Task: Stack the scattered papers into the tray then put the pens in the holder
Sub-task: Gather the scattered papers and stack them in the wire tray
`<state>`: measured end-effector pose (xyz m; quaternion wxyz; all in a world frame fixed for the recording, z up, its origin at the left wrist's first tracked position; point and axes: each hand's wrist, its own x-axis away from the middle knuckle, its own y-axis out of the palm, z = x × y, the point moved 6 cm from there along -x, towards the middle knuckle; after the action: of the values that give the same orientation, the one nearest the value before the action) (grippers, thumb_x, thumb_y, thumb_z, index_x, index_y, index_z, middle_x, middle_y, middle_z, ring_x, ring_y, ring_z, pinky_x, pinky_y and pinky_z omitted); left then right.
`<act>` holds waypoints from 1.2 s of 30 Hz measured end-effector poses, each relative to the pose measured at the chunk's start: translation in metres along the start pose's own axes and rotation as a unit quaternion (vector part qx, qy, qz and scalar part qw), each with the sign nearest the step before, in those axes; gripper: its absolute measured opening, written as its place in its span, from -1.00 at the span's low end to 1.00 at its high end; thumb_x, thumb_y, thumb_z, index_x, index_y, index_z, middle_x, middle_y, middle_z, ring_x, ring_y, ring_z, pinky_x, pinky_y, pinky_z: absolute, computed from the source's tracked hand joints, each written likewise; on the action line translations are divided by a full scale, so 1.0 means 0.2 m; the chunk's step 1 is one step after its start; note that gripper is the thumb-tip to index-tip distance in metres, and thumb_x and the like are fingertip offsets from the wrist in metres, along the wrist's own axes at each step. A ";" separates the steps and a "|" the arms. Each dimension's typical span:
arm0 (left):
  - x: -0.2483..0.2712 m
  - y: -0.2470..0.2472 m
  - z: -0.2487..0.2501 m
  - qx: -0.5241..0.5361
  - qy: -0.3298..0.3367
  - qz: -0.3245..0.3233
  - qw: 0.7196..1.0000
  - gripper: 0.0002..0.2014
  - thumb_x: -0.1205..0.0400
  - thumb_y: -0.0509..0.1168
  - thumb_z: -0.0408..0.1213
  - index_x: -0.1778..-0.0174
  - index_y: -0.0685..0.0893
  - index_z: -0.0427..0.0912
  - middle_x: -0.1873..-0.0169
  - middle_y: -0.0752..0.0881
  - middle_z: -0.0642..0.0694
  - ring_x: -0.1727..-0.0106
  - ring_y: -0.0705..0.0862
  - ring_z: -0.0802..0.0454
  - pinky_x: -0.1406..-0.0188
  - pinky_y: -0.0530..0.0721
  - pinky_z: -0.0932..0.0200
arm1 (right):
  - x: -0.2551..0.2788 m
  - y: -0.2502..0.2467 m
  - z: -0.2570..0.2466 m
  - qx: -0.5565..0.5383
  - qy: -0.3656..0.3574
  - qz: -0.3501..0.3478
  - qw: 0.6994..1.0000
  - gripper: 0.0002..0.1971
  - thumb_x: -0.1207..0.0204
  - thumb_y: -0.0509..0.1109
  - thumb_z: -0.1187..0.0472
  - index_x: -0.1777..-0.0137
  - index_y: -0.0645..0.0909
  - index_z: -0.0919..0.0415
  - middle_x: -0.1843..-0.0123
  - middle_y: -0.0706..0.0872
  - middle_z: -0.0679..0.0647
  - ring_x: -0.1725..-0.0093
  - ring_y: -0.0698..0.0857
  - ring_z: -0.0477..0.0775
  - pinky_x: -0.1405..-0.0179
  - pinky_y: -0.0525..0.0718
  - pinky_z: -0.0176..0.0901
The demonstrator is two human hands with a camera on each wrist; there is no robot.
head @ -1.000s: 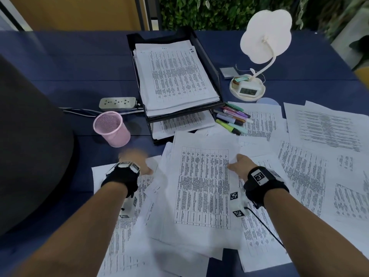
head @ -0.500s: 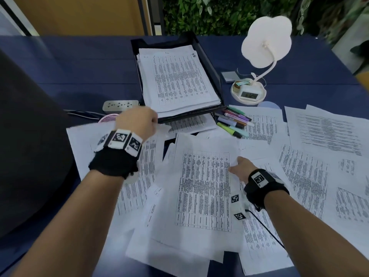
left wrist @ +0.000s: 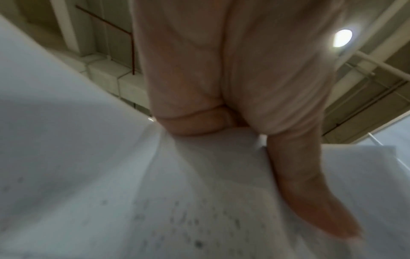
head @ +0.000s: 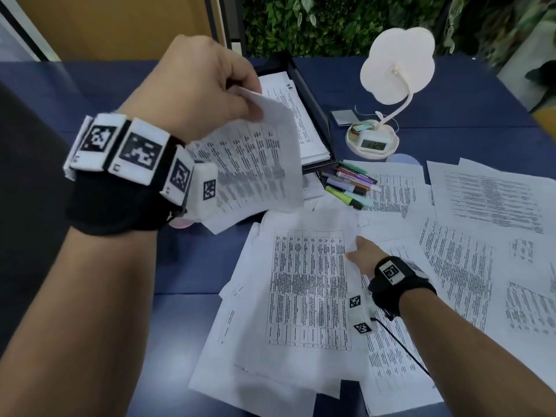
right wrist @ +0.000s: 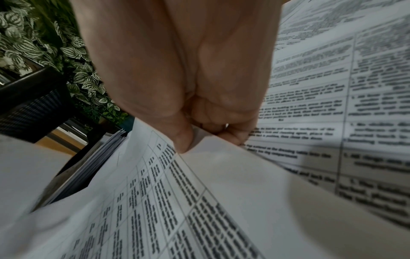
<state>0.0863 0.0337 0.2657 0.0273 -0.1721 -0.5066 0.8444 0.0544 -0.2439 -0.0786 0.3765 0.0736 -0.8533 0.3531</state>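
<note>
Moved: since a half second ago I raised my left hand (head: 195, 88); the white printed sheet (head: 255, 164) hangs above the black paper tray (head: 313, 94), for stacking.
Left fingers: pinching the sheet's top edge.
Right hand (head: 365, 254): fingers pinch the gridded sheet (head: 307, 284) on the blue table (head: 186, 266).
Pens: coloured markers (head: 349, 185) beside the tray.
</note>
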 end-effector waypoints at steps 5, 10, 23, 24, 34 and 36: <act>-0.01 0.09 -0.02 0.074 -0.054 -0.113 0.989 -0.87 -0.37 0.56 -0.17 0.21 0.81 -0.02 0.32 0.79 0.10 0.28 0.71 0.24 0.31 0.63 0.47 | -0.03 0.00 0.02 -0.008 -0.016 0.001 1.000 -0.35 -0.63 0.26 0.23 -0.66 0.09 0.27 -0.61 0.29 0.16 -0.57 0.34 0.23 -0.55 0.34 0.08; -0.01 0.30 -0.04 0.090 -0.081 -0.233 0.965 -0.85 -0.33 0.59 -0.15 0.25 0.80 -0.03 0.33 0.80 0.08 0.29 0.72 0.17 0.22 0.67 0.27 | -0.10 0.01 0.06 -0.034 -0.027 -0.015 0.999 -0.35 -0.61 0.27 0.20 -0.66 0.11 0.19 -0.66 0.23 0.13 -0.60 0.29 0.23 -0.56 0.32 0.18; 0.10 0.96 -0.13 -0.039 0.002 -0.129 0.991 -0.64 -0.68 0.18 -0.01 -0.41 0.50 0.13 -0.47 0.38 -0.05 -0.46 0.31 -0.08 -0.45 0.27 -0.14 | -0.01 0.01 0.00 -0.068 -0.024 -0.018 0.997 -0.40 -0.68 0.13 0.28 -0.67 0.01 0.27 -0.59 0.31 0.17 -0.12 0.33 -0.01 -0.16 0.35 -0.11; 0.13 0.96 -0.15 -0.014 -0.008 -0.126 0.992 -0.67 -0.68 0.19 -0.03 -0.36 0.52 0.07 -0.40 0.46 -0.07 -0.39 0.40 -0.07 -0.39 0.37 -0.11 | -0.01 0.00 0.00 -0.058 -0.020 -0.018 0.998 -0.43 -0.68 0.12 0.27 -0.66 0.05 0.26 -0.58 0.32 0.17 -0.14 0.32 0.00 -0.14 0.37 -0.12; 0.49 1.21 -0.77 -0.110 -0.325 -0.338 0.876 -0.25 -0.57 0.19 0.23 -0.44 0.31 -0.35 -0.22 0.62 -0.31 -0.15 0.66 -0.28 -0.09 0.65 -0.07 | 0.01 -0.01 -0.01 -0.029 -0.008 -0.013 0.999 -0.64 -0.63 0.12 0.33 -0.39 0.35 0.45 0.08 0.50 0.20 0.17 0.45 0.12 0.16 0.38 -0.12; 0.50 1.25 -0.76 -0.042 -0.353 -0.303 0.884 -0.28 -0.65 0.18 0.09 -0.51 0.14 -0.38 -0.25 0.59 -0.34 -0.18 0.65 -0.29 0.01 0.60 0.00 | 0.00 0.00 -0.01 -0.065 -0.001 -0.008 0.998 -0.62 -0.63 0.14 0.34 -0.41 0.35 0.46 0.14 0.46 0.14 0.19 0.46 0.10 0.07 0.46 -0.05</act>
<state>0.0720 0.0628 -0.0423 0.0935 0.2986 -0.5449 0.7779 0.0552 -0.2431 -0.0771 0.3821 0.0559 -0.8744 0.2937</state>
